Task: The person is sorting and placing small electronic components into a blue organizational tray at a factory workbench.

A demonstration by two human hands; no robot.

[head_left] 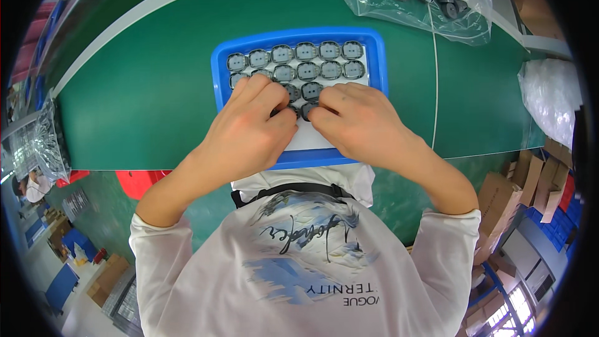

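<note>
A blue tray (219,97) with a white lining lies on the table in front of me. Rows of small rounded grey plastic parts (306,51) with two holes in the top fill its far portion. My left hand (254,122) bends over the tray's left side, fingers curled down among the parts and hiding several of them. On the other side, my right hand (354,117) pinches a grey plastic part (307,110) at the near end of the rows. The left fingertips and whatever lies between them are mostly hidden by the hand.
On the green table (150,81), a clear plastic bag (365,6) with several loose grey parts lies at the far right. More clear plastic (549,93) is bunched at the right edge. A red stool (138,182) stands below the near left edge; cardboard boxes (499,206) stand at the right.
</note>
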